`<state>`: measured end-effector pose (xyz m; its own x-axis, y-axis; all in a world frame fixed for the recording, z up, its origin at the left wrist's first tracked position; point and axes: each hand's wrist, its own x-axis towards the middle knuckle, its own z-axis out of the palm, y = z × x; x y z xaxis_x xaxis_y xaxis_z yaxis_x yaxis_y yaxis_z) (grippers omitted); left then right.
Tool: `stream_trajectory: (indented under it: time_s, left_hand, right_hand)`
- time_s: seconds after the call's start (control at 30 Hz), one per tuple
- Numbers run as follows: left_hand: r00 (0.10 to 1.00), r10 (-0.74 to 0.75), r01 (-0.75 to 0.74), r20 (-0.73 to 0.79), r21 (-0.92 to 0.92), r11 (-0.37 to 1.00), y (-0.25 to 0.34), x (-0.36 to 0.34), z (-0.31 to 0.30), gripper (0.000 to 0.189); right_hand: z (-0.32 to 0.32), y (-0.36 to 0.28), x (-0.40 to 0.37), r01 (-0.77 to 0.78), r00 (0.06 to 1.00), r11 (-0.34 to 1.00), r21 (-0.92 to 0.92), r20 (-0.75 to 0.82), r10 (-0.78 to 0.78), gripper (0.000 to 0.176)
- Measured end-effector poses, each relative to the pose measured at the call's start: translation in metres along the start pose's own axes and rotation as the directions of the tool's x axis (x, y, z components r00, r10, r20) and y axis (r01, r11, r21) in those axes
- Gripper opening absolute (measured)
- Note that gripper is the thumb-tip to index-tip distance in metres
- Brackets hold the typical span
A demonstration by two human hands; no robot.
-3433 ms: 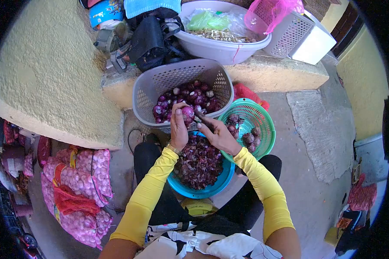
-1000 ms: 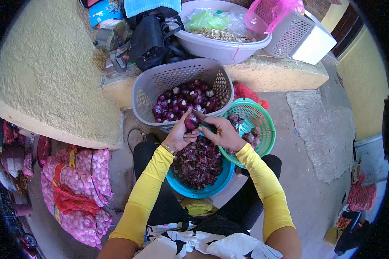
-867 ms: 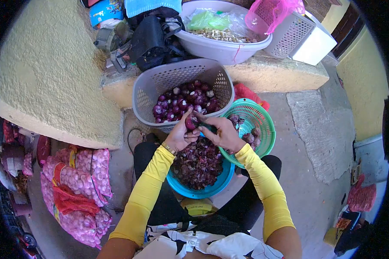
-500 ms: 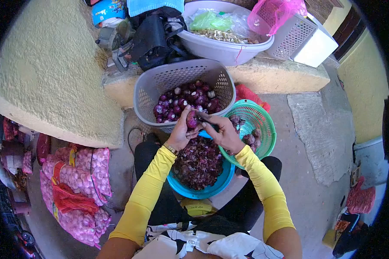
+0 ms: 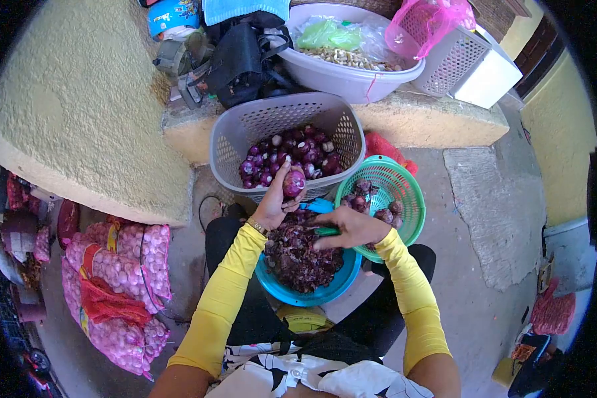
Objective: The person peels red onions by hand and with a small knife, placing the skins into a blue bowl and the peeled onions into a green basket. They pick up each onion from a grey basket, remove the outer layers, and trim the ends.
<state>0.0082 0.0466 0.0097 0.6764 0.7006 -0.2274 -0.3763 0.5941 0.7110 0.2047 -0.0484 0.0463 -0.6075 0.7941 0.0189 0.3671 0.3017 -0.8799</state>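
Note:
My left hand (image 5: 276, 199) holds a purple onion (image 5: 294, 184) in its fingers, over the front rim of the grey basket (image 5: 220, 156). Inside that basket lie several purple onions (image 5: 305, 151). My right hand (image 5: 351, 227) is closed around a green handle (image 5: 326, 231), above the blue basin (image 5: 341, 286) of dark red onion skins (image 5: 302, 262). Right of it stands a green colander (image 5: 414, 205) with several unpeeled onions (image 5: 383, 214), partly behind my right hand.
Pink net sacks of garlic (image 5: 123, 278) lie at the left. Behind the grey basket, a ledge (image 5: 438, 126) bears a large white tub (image 5: 351, 83), a black bag (image 5: 239, 63) and a white perforated basket (image 5: 454, 63). A red net (image 5: 381, 147) lies beside the colander.
My right hand has moved down and away from the onion, towards the skins in the basin. The onion stays in my left hand, showing more of its surface.

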Motion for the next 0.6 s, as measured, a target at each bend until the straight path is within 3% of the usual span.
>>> stream_trajectory:
  time_s: [0.07,0.13,0.2,0.33,0.43,0.5,0.53,0.6]
  left_hand:
    - [0.999,0.030,-0.030,0.013,0.004,1.000,-0.001,0.001,0.000,0.042]
    - [0.999,0.039,-0.039,0.018,0.014,0.999,0.000,0.002,0.002,0.042]
    - [0.999,0.047,-0.047,0.020,0.022,0.999,-0.001,0.002,0.001,0.042]
    - [0.999,0.034,-0.034,0.042,0.020,0.999,-0.001,0.002,-0.001,0.042]
    - [0.999,0.035,-0.036,0.031,0.033,0.999,0.000,0.000,0.003,0.041]
    - [0.999,0.036,-0.037,0.005,0.042,0.998,0.000,0.000,0.005,0.041]
    - [0.999,0.045,-0.045,0.000,0.035,0.998,0.000,0.000,0.005,0.041]
    - [0.999,0.053,-0.053,-0.005,0.026,0.998,-0.001,0.000,0.004,0.041]
  right_hand:
    - [0.003,-0.008,0.003,-0.082,0.987,0.985,-0.149,0.125,0.101,0.039]
    - [0.014,0.004,0.004,-0.006,0.998,0.978,-0.209,0.068,0.020,0.037]
    - [0.021,0.006,0.007,-0.055,0.992,0.914,-0.401,0.081,0.095,0.035]
    - [0.021,-0.013,0.012,-0.081,0.990,0.889,-0.451,0.069,0.125,0.034]
    - [0.016,-0.016,0.012,-0.076,0.992,0.923,-0.378,0.063,0.107,0.041]
    - [0.013,-0.008,0.011,-0.023,0.994,0.994,-0.110,-0.113,0.010,0.042]
    - [0.012,-0.010,0.011,-0.023,0.994,0.994,-0.110,-0.112,0.011,0.042]
    - [0.008,-0.015,0.010,0.123,0.868,0.986,-0.111,-0.469,-0.161,0.035]
